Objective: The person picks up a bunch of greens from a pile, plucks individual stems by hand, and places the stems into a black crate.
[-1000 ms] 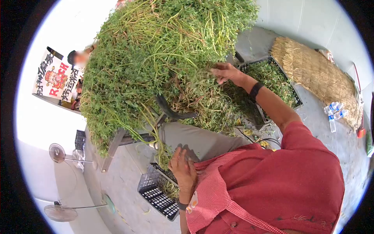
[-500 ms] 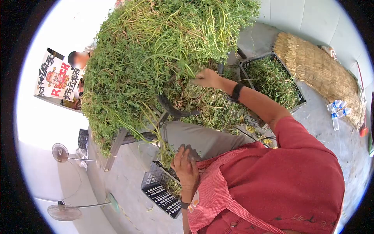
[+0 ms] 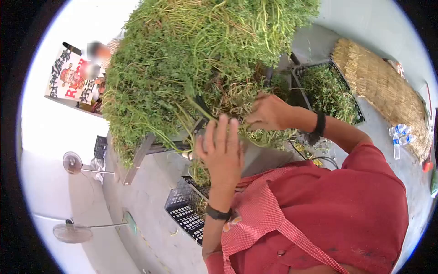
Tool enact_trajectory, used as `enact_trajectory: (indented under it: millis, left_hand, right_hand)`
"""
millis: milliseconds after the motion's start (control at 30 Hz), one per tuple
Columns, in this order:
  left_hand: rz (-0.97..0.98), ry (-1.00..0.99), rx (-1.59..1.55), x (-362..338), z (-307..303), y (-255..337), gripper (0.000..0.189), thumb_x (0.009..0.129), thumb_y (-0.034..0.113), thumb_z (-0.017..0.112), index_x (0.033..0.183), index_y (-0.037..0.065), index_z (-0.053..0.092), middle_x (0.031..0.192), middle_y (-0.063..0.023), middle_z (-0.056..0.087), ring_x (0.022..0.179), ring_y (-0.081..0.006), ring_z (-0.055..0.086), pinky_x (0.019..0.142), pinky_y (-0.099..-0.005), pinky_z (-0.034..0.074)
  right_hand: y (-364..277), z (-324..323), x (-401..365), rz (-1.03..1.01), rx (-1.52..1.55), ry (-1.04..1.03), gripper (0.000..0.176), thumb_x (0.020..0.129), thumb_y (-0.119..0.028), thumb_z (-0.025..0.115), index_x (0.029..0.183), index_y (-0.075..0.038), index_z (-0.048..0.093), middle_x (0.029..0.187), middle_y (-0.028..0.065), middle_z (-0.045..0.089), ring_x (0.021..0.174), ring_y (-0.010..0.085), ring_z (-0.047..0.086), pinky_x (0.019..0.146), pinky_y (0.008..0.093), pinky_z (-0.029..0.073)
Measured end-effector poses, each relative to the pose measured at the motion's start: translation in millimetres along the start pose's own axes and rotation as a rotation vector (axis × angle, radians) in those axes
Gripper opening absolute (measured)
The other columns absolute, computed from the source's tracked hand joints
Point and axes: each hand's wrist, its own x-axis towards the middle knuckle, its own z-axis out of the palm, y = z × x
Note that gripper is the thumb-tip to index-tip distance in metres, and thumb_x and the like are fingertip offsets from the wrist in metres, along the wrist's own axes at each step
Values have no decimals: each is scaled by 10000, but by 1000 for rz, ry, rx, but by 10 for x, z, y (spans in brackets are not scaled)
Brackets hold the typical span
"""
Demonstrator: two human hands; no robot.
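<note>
My right hand [image 3: 271, 112] is closed, its fingertips pinching the end of a leafy green stem [image 3: 200, 108] that runs leftward in front of the pile. My left hand [image 3: 221, 148] is lifted up beside it, fingers stretched out over the lower side of that stem, palm partly hidden from view. A big heap of leafy greens [image 3: 159, 77] with long pale stems fills the table ahead of both hands. Loose stems hang over the near edge of the table frame [image 3: 139, 160]. Below my right hand lie more tangled trimmings.
A black crate of greens [image 3: 328, 91] stands at the right, near a rolled straw mat [image 3: 378, 82] and plastic bottles [image 3: 401, 134]. Another black crate [image 3: 182, 214] sits on the floor below my left arm. Fans [image 3: 73, 233] stand at the left; another person [image 3: 98, 52] is behind the heap.
My left hand has risen from my lap up to the stem, fingers extended. My right hand has come down and nearer to me, bringing the stem away from the heap.
</note>
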Motion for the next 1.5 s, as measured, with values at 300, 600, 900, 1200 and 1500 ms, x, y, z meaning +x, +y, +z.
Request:
enact_trajectory:
  millis: [300, 600, 900, 1200, 1500]
  left_hand:
    - [-21, -287, -72, -324, 167, -33, 317, 749, 143, 593, 1061, 96, 556, 886, -67, 543, 826, -235, 555, 763, -391, 437]
    - [-774, 322, -676, -540, 217, -682, 132, 844, 180, 537, 850, 52, 566, 607, -6, 438, 489, -132, 417, 449, -286, 358]
    - [-948, 869, -1996, -422, -731, -940, 201, 946, 151, 404, 994, -17, 503, 663, 10, 338, 551, -75, 281, 434, -203, 236]
    - [-951, 878, -2070, -721, -657, -1134, 221, 946, 174, 407, 1043, 2, 506, 665, 4, 370, 509, -80, 257, 421, -214, 249]
    - [-1013, 801, -1751, -861, -637, -1020, 194, 948, 195, 407, 1008, 39, 506, 570, 41, 287, 440, -59, 219, 358, -207, 186]
  right_hand:
    - [-177, -44, -156, -50, 16, -21, 198, 729, -269, 632, 714, -93, 544, 579, 80, 458, 618, 276, 511, 654, 392, 408]
    - [-838, -182, -186, -297, 148, -167, 178, 754, -284, 546, 689, -125, 503, 568, 77, 499, 635, 289, 561, 609, 428, 427]
    - [1253, 676, 17, 603, -78, -331, 353, 884, -409, 434, 1083, -146, 558, 740, 177, 593, 693, 319, 605, 598, 452, 493]
    - [769, 471, 715, 370, -61, -176, 357, 819, -382, 528, 896, -45, 616, 765, 183, 616, 716, 332, 609, 652, 440, 488]
    - [-212, 681, 1187, 598, 912, -171, 333, 845, -309, 573, 781, 14, 621, 631, 55, 592, 501, 98, 555, 430, 230, 449]
